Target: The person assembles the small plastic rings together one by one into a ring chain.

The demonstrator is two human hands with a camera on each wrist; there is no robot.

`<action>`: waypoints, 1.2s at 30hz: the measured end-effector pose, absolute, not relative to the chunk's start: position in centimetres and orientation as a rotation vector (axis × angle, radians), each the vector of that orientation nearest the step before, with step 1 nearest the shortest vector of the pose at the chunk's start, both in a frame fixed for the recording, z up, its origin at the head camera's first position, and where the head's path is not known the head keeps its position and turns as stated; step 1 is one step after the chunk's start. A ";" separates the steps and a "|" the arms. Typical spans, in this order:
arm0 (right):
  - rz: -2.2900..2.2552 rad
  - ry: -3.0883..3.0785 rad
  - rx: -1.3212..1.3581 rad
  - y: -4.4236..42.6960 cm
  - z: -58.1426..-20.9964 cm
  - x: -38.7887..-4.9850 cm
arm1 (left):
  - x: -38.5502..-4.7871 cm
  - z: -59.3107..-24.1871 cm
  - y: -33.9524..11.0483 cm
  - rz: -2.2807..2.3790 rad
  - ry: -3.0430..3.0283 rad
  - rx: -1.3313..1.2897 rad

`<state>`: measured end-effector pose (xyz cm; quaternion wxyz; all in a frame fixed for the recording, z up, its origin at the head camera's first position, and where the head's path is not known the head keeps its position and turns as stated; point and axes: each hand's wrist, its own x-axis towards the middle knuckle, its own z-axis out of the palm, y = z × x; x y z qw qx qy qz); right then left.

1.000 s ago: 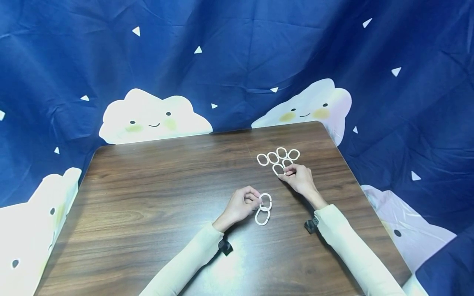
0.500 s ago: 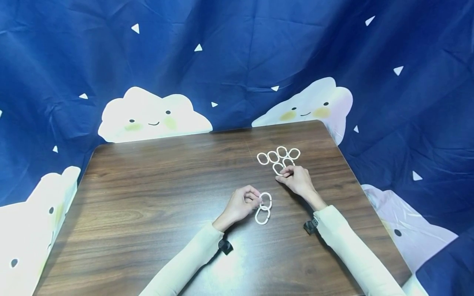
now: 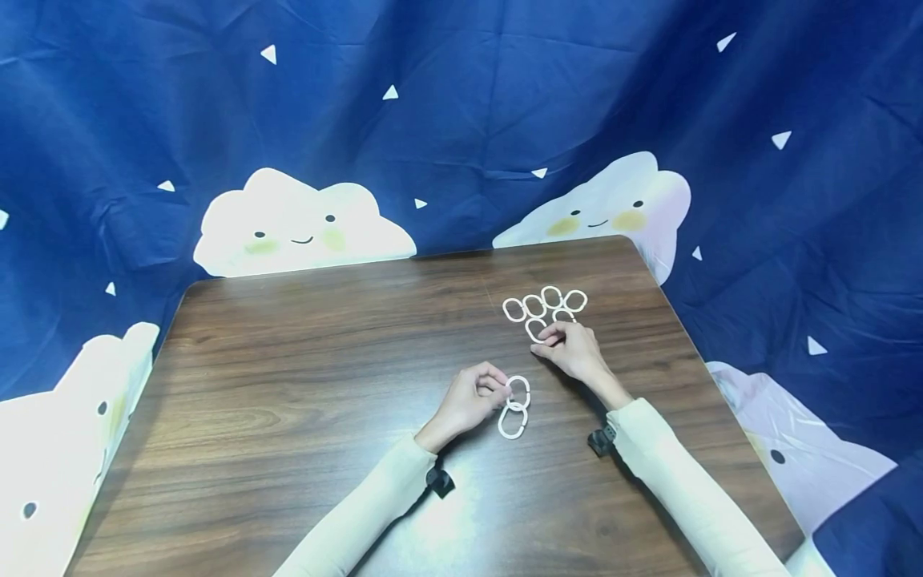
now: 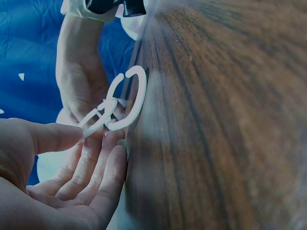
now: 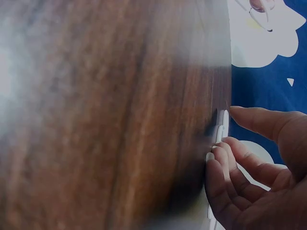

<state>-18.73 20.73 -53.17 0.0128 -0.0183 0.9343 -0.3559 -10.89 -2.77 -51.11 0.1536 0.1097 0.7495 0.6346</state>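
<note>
My left hand (image 3: 465, 403) pinches a white split ring (image 3: 529, 393) between thumb and fingers, above the middle of the table. Hooked through it is a second white split ring (image 3: 501, 425), whose gap shows clearly in the left wrist view as an open ring (image 4: 141, 91). Farther out, my right hand (image 3: 577, 351) has thumb and fingertips at the near edge of a white ring (image 3: 528, 330), which the fingers partly cover. Edge-on in the right wrist view, that ring (image 5: 225, 117) lies between thumb and fingers. Another ring (image 3: 568, 312) is half hidden behind the knuckles.
Several more white rings (image 3: 505, 310) lie close together just beyond the right hand. The brown wooden table (image 3: 288, 361) reaches to a blue backdrop (image 3: 461, 120) with printed clouds. Dark wrist cameras (image 3: 440, 482) hang under both sleeves.
My right hand has shifted slightly left, and the ring at its fingertips has moved with it, away from the ring beside it. The left hand and its linked pair look unchanged.
</note>
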 end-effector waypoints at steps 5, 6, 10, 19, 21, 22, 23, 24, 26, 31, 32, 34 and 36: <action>-1.131 2.921 -0.062 20.8 -52.9 -19.4 | -11.1 -51.6 -2.8 1.815 2.149 0.314; -1.129 2.930 -0.060 20.8 -52.9 -19.6 | -11.3 -52.0 -2.8 1.809 2.153 0.313; -1.128 2.959 -0.038 21.0 -52.9 -20.3 | -11.9 -53.9 -2.7 1.795 2.172 0.309; -1.131 2.974 0.033 20.8 -53.3 -21.0 | -12.1 -54.7 -2.9 1.809 2.178 0.336; -1.138 2.977 0.031 20.7 -53.4 -21.1 | -12.1 -54.7 -3.0 1.810 2.177 0.332; -1.139 2.978 0.026 20.6 -53.4 -21.2 | -12.1 -54.7 -3.0 1.811 2.177 0.329; -1.136 2.981 0.023 20.6 -53.4 -21.2 | -12.1 -54.7 -3.0 1.806 2.176 0.321; -1.138 2.982 0.022 20.6 -53.4 -21.3 | -12.1 -54.7 -3.0 1.805 2.177 0.319; -1.134 2.988 0.027 20.5 -53.4 -21.3 | -12.0 -54.6 -3.0 1.800 2.180 0.316; -1.114 2.995 0.045 20.3 -53.4 -21.4 | -12.0 -54.6 -2.9 1.813 2.171 0.317; -1.109 2.997 0.042 20.2 -53.4 -21.4 | -12.0 -54.6 -2.9 1.816 2.171 0.315; -1.103 2.999 0.039 20.2 -53.3 -21.4 | -12.0 -54.7 -2.9 1.822 2.169 0.312; -1.103 2.999 0.033 20.1 -53.3 -21.5 | -12.1 -54.7 -2.9 1.821 2.172 0.311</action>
